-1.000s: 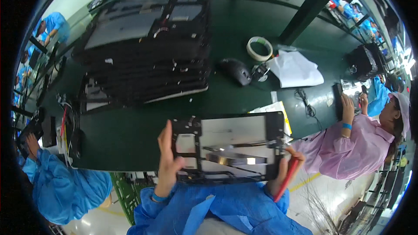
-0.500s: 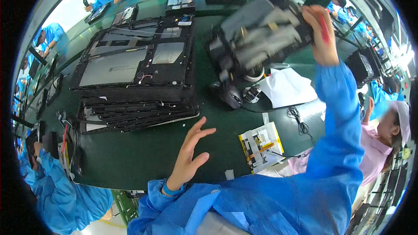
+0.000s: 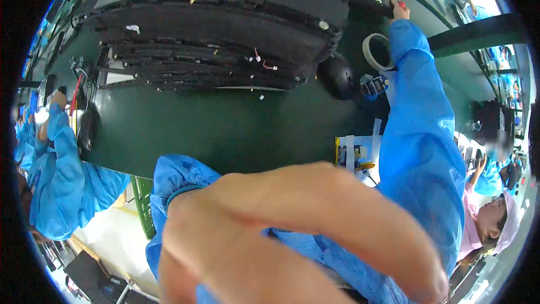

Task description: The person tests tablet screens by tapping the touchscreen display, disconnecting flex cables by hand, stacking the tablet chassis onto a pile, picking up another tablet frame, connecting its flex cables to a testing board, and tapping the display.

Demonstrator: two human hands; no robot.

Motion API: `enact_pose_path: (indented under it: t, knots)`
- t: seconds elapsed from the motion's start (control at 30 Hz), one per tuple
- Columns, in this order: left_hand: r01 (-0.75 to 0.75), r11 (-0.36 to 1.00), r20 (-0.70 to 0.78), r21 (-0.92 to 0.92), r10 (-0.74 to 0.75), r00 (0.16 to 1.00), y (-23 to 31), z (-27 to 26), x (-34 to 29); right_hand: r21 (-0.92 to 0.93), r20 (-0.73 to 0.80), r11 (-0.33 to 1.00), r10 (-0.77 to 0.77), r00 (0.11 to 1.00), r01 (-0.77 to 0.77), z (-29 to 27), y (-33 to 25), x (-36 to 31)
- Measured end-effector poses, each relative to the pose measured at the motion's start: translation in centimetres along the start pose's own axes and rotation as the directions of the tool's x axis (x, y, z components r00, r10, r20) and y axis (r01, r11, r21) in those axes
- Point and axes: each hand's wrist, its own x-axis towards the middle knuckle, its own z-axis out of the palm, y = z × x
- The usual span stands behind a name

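Observation:
My left hand [image 3: 270,219] fills the lower middle, very close and partly blurred. Its fingers are bent and spread apart, with nothing seen between them; some fingertips run past the lower edge. My right arm reaches far out, and my right hand [image 3: 400,10], small at the upper right, grips the edge of a black device panel [image 3: 368,7]. Most of that panel is hidden behind a big stack of black device panels [image 3: 225,39], which has small white connectors and thin wires along its near side.
Right of the stack lie a black computer mouse [image 3: 337,76], a roll of tape [image 3: 368,50] and a small metal part [image 3: 372,85]. A taped board [image 3: 351,152] sits partly behind my right sleeve. Co-workers in blue [image 3: 67,174] and pink [image 3: 471,222] are at either side.
My right hand has carried the black panel away and lowered it beyond the stack. My left hand has come up close, and the view has shifted toward the stack's near side.

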Motion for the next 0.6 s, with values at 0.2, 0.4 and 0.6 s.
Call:
enact_pose_path:
  t: [0.2,0.4,0.6]
  knots:
    - [0.004,0.991,0.055,-0.131,0.003,0.998,0.0,1.7,0.1,-0.42,0.604,0.824,-0.059,0.795,0.381,-2.2,-7.8,-3.2]
    - [0.039,0.978,0.123,-0.203,-0.014,0.992,0.1,3.4,-2.0,-0.447,0.891,0.785,0.35,0.289,0.428,-7.6,-19.9,-22.1]
    - [0.041,0.973,0.166,-0.229,-0.003,0.986,1.1,4.7,-4.1,-0.398,0.838,0.868,0.213,0.503,0.296,-9.7,-18.2,-29.2]
